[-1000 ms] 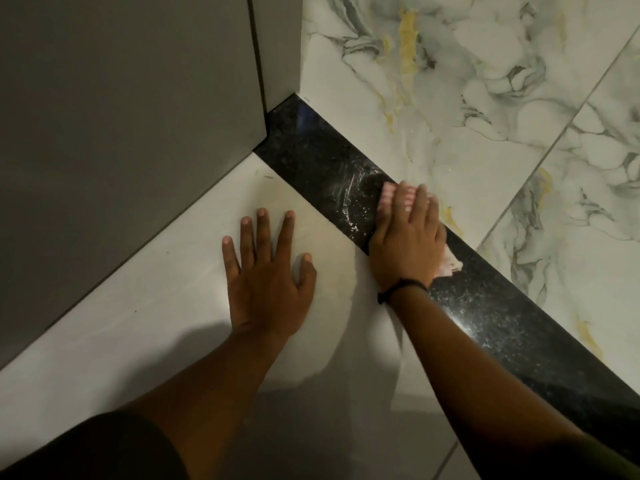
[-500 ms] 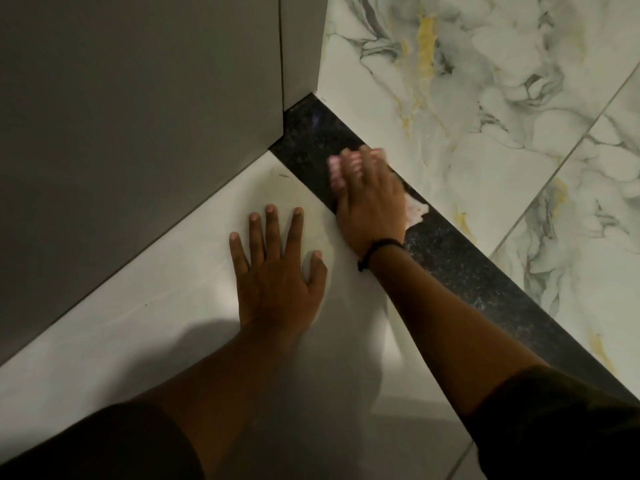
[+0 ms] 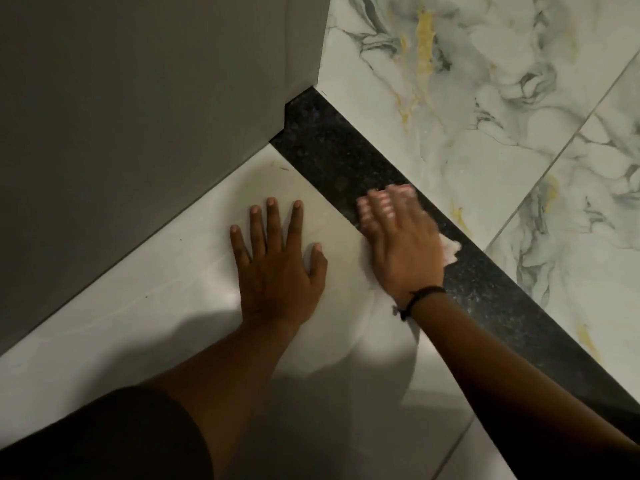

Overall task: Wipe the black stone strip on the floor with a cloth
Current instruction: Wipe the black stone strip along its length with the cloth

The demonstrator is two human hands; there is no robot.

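Observation:
A black speckled stone strip [image 3: 329, 157] runs diagonally across the floor from the wall corner at top centre to the lower right. My right hand [image 3: 398, 240] presses flat on a pale pink cloth [image 3: 450, 249] on the strip; only a corner of the cloth shows past the hand. A black band circles that wrist. My left hand [image 3: 277, 268] lies flat with fingers spread on the plain white tile beside the strip, holding nothing.
A grey wall [image 3: 138, 116] fills the upper left and meets the strip's far end at a notch. Marbled white tiles with grey and yellow veins [image 3: 485, 98] lie beyond the strip. Plain white tile [image 3: 173, 306] lies on the near side.
My right hand slid the cloth up the strip toward the wall corner, then back down away from it. My left hand stayed planted on the white tile.

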